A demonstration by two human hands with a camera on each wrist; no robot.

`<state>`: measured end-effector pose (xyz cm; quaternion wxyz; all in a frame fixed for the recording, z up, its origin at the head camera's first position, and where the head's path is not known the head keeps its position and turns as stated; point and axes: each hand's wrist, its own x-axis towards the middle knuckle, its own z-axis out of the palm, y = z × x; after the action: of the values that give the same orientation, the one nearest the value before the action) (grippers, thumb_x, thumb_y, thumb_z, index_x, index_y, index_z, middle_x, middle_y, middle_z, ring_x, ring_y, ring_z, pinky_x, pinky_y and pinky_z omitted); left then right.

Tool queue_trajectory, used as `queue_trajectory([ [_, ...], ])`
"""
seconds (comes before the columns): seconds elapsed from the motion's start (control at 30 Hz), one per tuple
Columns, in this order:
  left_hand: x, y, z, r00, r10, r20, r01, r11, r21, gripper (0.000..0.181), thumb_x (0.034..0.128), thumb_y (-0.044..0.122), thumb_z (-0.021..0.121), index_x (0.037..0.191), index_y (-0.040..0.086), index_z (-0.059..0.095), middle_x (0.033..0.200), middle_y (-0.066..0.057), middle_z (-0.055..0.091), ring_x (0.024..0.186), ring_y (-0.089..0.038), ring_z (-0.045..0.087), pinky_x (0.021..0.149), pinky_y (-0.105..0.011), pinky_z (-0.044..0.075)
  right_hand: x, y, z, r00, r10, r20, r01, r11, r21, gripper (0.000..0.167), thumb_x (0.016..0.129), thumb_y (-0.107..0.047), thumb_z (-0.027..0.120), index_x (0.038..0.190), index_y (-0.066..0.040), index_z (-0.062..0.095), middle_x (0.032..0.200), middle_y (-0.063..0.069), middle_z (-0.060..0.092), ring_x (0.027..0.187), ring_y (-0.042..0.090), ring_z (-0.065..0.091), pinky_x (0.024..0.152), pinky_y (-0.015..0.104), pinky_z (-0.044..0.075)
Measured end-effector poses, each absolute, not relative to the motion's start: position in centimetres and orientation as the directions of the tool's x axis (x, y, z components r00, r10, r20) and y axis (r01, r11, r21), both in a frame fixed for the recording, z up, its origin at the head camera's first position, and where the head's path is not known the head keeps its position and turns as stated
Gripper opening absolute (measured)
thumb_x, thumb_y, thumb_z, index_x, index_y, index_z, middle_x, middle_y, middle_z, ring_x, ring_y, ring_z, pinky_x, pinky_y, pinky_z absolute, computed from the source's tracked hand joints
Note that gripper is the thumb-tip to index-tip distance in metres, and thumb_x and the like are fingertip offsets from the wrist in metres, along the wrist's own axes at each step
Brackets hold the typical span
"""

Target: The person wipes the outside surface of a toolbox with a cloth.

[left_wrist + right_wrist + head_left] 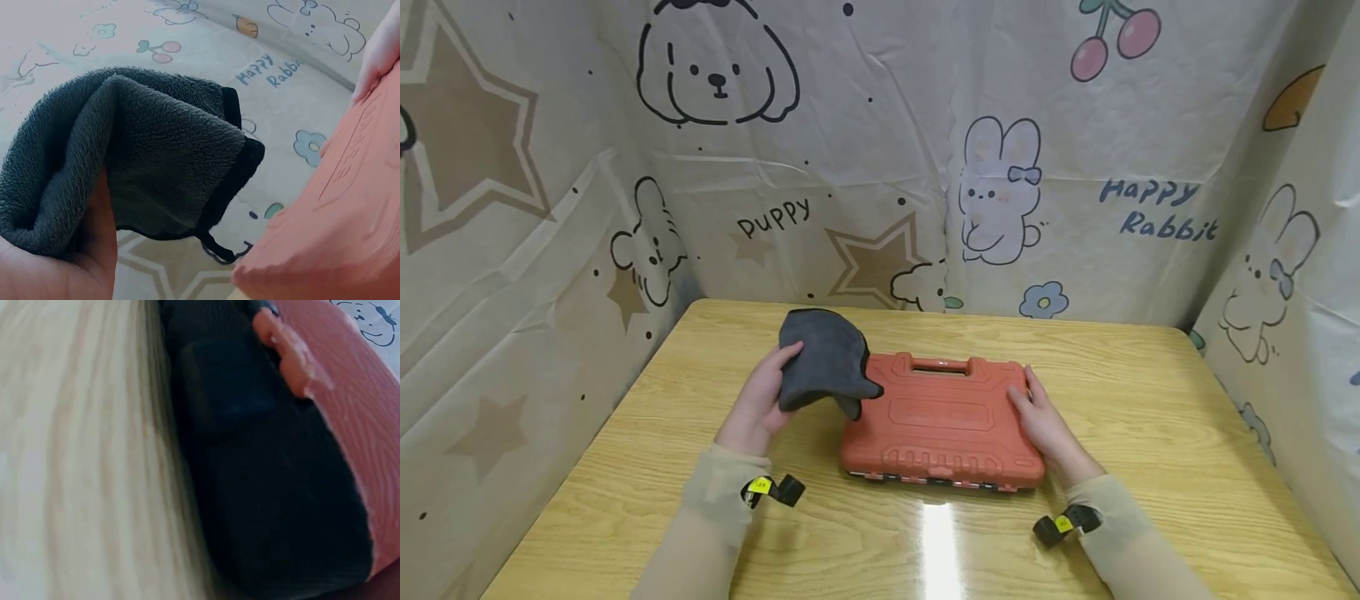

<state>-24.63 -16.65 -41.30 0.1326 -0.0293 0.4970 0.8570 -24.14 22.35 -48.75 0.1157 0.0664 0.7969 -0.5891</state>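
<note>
A folded grey cleaning cloth (823,354) with black trim hangs from my left hand (760,404), the thumb over it and the other fingers mostly hidden. The left wrist view shows the fluffy pile of the cloth (169,131) and a small black loop at its corner. A red plastic tool case (947,425) lies on the table, its handle at the far side and latches toward me. The cloth's corner overlaps the case's left end. My right hand (1048,425) grips the case's right end, thumb on top. The right wrist view shows the case's black lower half (269,481).
The wood-grain table (1150,400) surrounds the case. Fabric curtains (850,167) printed with cartoon animals stand behind and on both sides. Each wrist wears a small black camera, such as the left one (788,490).
</note>
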Motion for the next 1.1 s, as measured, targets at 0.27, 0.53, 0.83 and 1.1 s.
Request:
queue_trajectory([
  [0.27,-26.1,-18.0,-40.8,-0.973,0.088,-0.214,-0.23,-0.258,0.938,0.062,0.1127,0.029,0.032,0.167,0.015,0.007,0.169,-0.012,0.025,0.113,-0.004,0.061,0.096,-0.018,0.053,-24.1,22.4,-49.2,-0.973,-0.023,-0.23,0.215,0.276,-0.937,0.068,0.114,-0.025,0.032,0.166,-0.013,-0.009,0.172,0.022,-0.001,0.159,0.04,0.002,0.13,0.053,0.009],
  [0.53,-28.8,-19.0,-40.4,-0.994,0.003,-0.109,-0.097,0.43,0.898,0.054,0.1117,0.022,0.038,0.162,0.005,0.028,0.162,-0.023,0.038,0.146,-0.04,0.041,0.122,-0.05,0.033,-24.0,22.4,-49.2,-0.975,-0.019,-0.221,0.208,0.269,-0.94,0.066,0.114,-0.025,0.031,0.166,-0.012,-0.007,0.173,0.02,0.0,0.16,0.039,0.0,0.13,0.054,0.008],
  [0.83,-30.7,-15.4,-42.3,-0.992,0.127,0.023,0.11,0.745,0.658,0.045,0.1078,0.013,0.043,0.149,-0.004,0.046,0.15,-0.029,0.051,0.141,-0.044,0.048,0.118,-0.056,0.038,-24.0,22.4,-49.2,-0.976,-0.033,-0.214,0.199,0.257,-0.946,0.065,0.114,-0.023,0.031,0.166,-0.011,-0.007,0.173,0.02,-0.002,0.16,0.039,-0.002,0.129,0.055,0.006],
  [1.1,-31.5,-12.3,-43.6,-0.986,0.164,0.005,0.124,0.724,0.678,0.039,0.108,0.013,0.042,0.144,0.002,0.052,0.144,-0.025,0.059,0.134,-0.04,0.056,0.112,-0.054,0.045,-24.0,22.4,-49.3,-0.978,-0.027,-0.209,0.196,0.249,-0.949,0.066,0.114,-0.022,0.031,0.166,-0.01,-0.007,0.173,0.021,-0.001,0.16,0.039,-0.001,0.13,0.054,0.007],
])
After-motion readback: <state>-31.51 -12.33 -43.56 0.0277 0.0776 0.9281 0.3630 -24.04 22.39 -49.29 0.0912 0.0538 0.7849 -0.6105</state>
